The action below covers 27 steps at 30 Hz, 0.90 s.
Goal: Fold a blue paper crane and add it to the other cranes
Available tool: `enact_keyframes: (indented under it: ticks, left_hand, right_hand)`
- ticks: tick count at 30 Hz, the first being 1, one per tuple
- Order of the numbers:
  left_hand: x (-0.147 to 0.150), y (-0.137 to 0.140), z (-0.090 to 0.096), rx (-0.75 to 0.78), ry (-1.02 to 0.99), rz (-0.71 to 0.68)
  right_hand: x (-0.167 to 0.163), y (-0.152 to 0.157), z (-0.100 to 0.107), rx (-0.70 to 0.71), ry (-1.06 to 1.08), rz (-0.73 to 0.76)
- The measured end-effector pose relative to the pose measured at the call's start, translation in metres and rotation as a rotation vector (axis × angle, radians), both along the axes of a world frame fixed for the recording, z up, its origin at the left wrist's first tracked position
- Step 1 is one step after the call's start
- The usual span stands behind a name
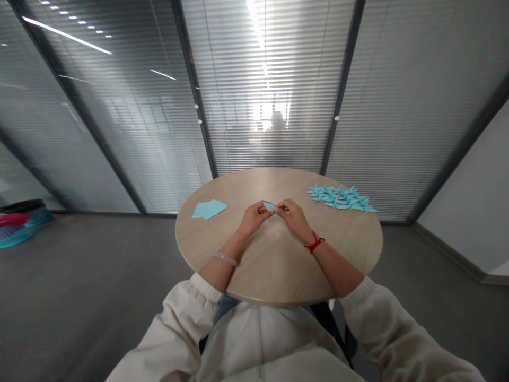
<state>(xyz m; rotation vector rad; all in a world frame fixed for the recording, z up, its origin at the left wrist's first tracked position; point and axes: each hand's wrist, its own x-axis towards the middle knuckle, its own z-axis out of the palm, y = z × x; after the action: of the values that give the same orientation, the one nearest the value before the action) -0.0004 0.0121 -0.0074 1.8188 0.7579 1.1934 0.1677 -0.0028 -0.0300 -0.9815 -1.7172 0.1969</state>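
Observation:
A small folded piece of light blue paper [269,206] is held between my two hands, just above the middle of the round table. My left hand [255,216] pinches its left side between thumb and fingers. On the right side, my right hand [291,214] grips it with the fingertips, which touch or nearly touch those of the left. The fingers hide much of the paper, so its exact folded shape is unclear. Flat sheets of blue paper [209,209] lie overlapping to the left. Several folded blue paper cranes [340,198] stand grouped in rows at the right.
The round wooden table [278,276] has its near edge against my body. Behind it rises a glass partition with blinds [270,143]. Baskets [16,233] stand on the floor at far left, and a white wall [473,201] is at right.

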Motion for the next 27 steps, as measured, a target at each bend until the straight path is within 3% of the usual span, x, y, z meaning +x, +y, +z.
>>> enact_keyframes:
  ticks: [5, 10, 18, 27]
  left_hand:
    - [0.0001, -0.0015, 0.0015, -0.011, -0.004, -0.007]
    - [-0.0026, -0.005, 0.007, -0.044, -0.014, -0.017]
    - [-0.0019, -0.0048, 0.0082, -0.091, -0.091, -0.084]
    - [-0.0016, -0.0048, 0.009, -0.035, -0.105, 0.106]
  right_hand:
    - [0.0009, 0.0016, -0.0012, -0.049, 0.056, -0.079]
    - [0.0004, -0.0012, 0.0008, -0.117, 0.12, 0.028]
    - [-0.0012, 0.0015, -0.0024, -0.129, 0.143, 0.053]
    - [-0.0032, -0.0031, 0.0014, -0.188, 0.138, 0.085]
